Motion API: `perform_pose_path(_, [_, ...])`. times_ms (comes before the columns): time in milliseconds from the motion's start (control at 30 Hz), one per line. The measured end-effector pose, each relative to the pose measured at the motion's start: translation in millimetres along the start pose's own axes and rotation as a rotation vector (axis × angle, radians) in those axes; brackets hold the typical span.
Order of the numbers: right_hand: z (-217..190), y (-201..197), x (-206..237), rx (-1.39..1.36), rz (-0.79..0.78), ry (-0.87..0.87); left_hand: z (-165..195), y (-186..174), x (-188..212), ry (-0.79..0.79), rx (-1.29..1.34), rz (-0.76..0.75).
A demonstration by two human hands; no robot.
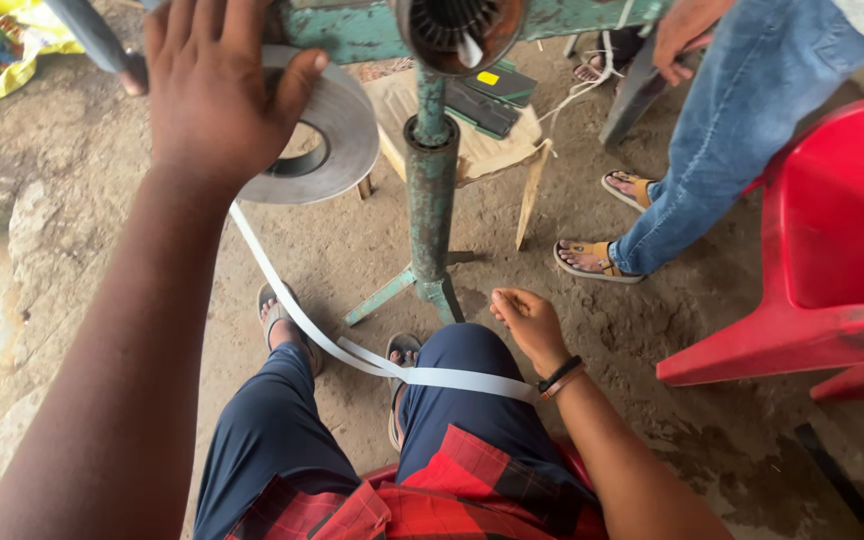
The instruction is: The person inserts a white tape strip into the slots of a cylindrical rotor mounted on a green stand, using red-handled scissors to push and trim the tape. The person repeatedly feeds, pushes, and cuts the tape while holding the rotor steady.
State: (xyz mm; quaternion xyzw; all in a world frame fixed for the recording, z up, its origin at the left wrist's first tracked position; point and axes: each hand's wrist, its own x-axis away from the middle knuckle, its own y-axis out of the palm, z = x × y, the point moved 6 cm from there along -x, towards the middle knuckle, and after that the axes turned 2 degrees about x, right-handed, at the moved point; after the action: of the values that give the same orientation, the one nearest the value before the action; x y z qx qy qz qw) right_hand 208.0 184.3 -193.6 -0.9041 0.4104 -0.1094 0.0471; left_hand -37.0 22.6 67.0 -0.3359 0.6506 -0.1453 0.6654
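The left hand (214, 85) was up at 11 o'clock, fingers spread wide, w/ the thumb hooked over the rim of a big grey roll of tape (324, 128). The palm pressed flat on the roll's side; it was not a pinch. The roll sat up near the top, just left of the green metal post (432, 190), at about 12 o'clock.

A long white strip (297, 310) ran down from the roll toward 6 o'clock, went betw. the two knees and lay across the right leg in dark blue trousers (472, 390). Its end reached the right wrist, which wore a black & orange band (560, 378). The right hand (527, 320) rested by the right knee, at about 5 o'clock, fingers curled loosely in. I couldn't tell if that grip held the strip or just lay next to it.

The post stood on spread feet on the dirt floor (352, 240). At its top was a round dark part w/ ribs inside (457, 30). Behind the post was a small wooden stool (492, 150) w/ flat dark things on it. The person's feet were in sandals (277, 315), near the post's feet.

At 2 o'clock stood another person in blue jeans (742, 110) & tan sandals, one hand (687, 35) on a grey bar. A red plastic chair (832, 260) was at 3 o'clock. A yellow bag (2, 50) lay at 10 o'clock.
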Motion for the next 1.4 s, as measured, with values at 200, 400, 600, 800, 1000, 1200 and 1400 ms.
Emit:
perform_pose_path(200, [7.6, -5.2, -3.8, 0.114, 0.113, 0.045, 9.5, 6.1, 9.4, -0.082, -0.097, 0.009])
perform_pose_path(400, [0.9, -5.3, -2.4, 0.101, 0.148, -0.010, 59.9, -6.1, 19.0, -0.136, -0.054, 0.027])
perform_pose_path(600, [-1.8, -5.9, 2.2, 0.133, 0.165, 0.031, 124.8, -24.3, 21.8, -0.141, 0.035, -0.124])
perform_pose_path(800, [6.1, -11.1, -1.8, 0.223, 0.183, 0.064, 172.7, -36.1, 23.4, 0.040, 0.249, -0.148])
perform_pose_path(1000, [5.2, -20.5, -11.6, 0.261, 0.201, -0.281, 188.1, -48.6, 37.0, 0.163, 0.504, -0.058])
perform_pose_path(1200, [24.5, -32.4, -16.0, 0.361, 0.306, -0.005, 177.3, -50.9, 53.6, 0.141, 0.584, 0.020])
perform_pose_path(1400, [48.7, -36.0, -14.0, -0.156, 0.369, 0.276, 149.9, -43.6, 62.6, -0.024, 0.568, 0.101])
